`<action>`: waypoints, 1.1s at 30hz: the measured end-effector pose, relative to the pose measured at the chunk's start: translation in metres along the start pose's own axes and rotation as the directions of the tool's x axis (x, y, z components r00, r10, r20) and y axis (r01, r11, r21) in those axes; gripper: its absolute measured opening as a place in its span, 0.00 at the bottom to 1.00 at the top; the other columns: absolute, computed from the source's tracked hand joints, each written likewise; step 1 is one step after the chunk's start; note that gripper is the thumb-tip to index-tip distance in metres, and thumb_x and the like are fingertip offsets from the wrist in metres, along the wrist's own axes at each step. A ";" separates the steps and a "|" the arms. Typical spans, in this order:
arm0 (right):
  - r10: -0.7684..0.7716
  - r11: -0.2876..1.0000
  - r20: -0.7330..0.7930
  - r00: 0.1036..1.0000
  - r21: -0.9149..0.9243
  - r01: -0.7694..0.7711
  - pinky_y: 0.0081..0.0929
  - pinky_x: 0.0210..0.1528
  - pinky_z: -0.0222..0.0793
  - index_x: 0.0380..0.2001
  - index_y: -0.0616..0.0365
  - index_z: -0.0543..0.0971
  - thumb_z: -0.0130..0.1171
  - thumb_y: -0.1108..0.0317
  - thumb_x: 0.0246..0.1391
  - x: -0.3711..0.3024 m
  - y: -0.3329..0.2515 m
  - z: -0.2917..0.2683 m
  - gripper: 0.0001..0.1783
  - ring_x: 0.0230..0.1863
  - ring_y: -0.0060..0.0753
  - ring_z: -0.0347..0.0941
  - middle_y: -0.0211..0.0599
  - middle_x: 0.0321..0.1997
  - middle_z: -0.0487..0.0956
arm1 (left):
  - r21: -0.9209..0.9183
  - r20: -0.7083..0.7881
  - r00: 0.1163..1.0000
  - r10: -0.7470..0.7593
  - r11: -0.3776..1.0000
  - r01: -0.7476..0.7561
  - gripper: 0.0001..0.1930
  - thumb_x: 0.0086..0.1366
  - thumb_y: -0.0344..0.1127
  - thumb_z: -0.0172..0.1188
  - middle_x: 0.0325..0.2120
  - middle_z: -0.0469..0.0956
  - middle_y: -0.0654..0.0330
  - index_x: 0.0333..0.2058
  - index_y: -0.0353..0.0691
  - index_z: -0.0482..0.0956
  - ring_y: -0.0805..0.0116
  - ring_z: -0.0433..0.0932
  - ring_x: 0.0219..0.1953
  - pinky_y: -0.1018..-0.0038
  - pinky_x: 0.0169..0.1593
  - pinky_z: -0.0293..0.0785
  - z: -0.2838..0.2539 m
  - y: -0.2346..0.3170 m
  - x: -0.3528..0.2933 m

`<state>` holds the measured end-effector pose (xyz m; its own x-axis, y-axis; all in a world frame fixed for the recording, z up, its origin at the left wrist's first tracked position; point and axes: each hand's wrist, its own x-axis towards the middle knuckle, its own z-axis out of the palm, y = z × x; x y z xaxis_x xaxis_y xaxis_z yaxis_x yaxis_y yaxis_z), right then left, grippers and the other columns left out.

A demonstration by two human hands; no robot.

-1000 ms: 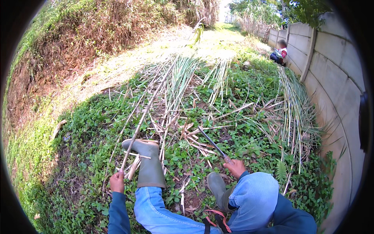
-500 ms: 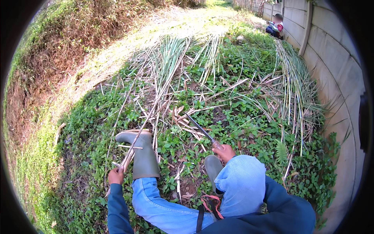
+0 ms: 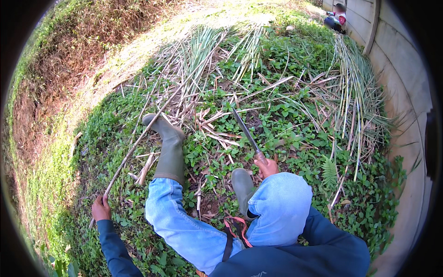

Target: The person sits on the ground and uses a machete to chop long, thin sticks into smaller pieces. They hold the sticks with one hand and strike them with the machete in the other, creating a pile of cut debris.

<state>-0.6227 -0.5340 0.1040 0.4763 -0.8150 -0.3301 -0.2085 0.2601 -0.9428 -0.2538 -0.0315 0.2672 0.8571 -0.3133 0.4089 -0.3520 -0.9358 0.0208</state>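
My left hand (image 3: 101,209) grips the lower end of a long, thin, brownish stalk (image 3: 134,147). It slants up across the toe of my green left boot (image 3: 169,150) toward the pile of cut stalks (image 3: 200,51) ahead. In my right hand (image 3: 267,166), beside my bent knee, is the handle of a machete (image 3: 245,128). Its dark blade points forward and slightly left, clear of the stalk. Just left of that hand stands my other green boot (image 3: 242,186). Peeled dry husks (image 3: 217,127) lie between the boots and the pile.
Long green-leaved stalks (image 3: 353,92) lie at the right along a grey concrete wall (image 3: 399,69). Another person (image 3: 336,19) crouches by the wall at the far right. Low green plants cover the ground; a dry grassy bank (image 3: 60,55) rises at the left.
My left hand has moved left and toward me, drawing the stalk along. Some short husks that were by that hand now lie on the ground. The machete has tilted more upright.
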 end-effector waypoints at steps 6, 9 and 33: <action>0.070 0.990 -0.109 0.992 0.133 -0.055 0.22 0.13 0.62 0.23 0.57 0.72 0.63 0.58 0.51 0.017 0.019 -0.019 0.16 0.10 0.20 0.63 0.27 0.12 0.67 | 0.023 -0.001 0.998 0.070 0.997 -0.070 0.13 0.67 0.40 0.50 0.23 0.73 0.45 0.28 0.35 0.70 0.41 0.71 0.27 0.54 0.30 0.64 -0.049 -0.087 -0.061; 0.062 0.992 -0.116 0.991 0.116 -0.049 0.22 0.14 0.63 0.23 0.58 0.72 0.62 0.58 0.52 0.014 0.016 -0.030 0.16 0.10 0.20 0.63 0.28 0.13 0.67 | 0.068 0.019 0.999 0.031 0.997 -0.032 0.13 0.67 0.38 0.50 0.23 0.72 0.43 0.28 0.34 0.69 0.40 0.70 0.26 0.54 0.30 0.63 -0.039 -0.137 -0.136; 0.064 0.990 0.014 0.998 -0.129 -0.062 0.19 0.13 0.58 0.25 0.59 0.73 0.60 0.61 0.53 0.005 0.008 0.002 0.13 0.11 0.18 0.63 0.26 0.13 0.68 | -0.243 0.590 0.798 0.122 0.969 0.031 0.15 0.65 0.45 0.50 0.29 0.77 0.42 0.33 0.38 0.73 0.40 0.76 0.33 0.52 0.37 0.71 0.286 0.100 -0.059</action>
<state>-0.6206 -0.5348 0.0945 0.4737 -0.7895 -0.3903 -0.3458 0.2408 -0.9069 -0.2321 -0.1527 -0.0162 0.8631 -0.4597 -0.2093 -0.4057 -0.8777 0.2549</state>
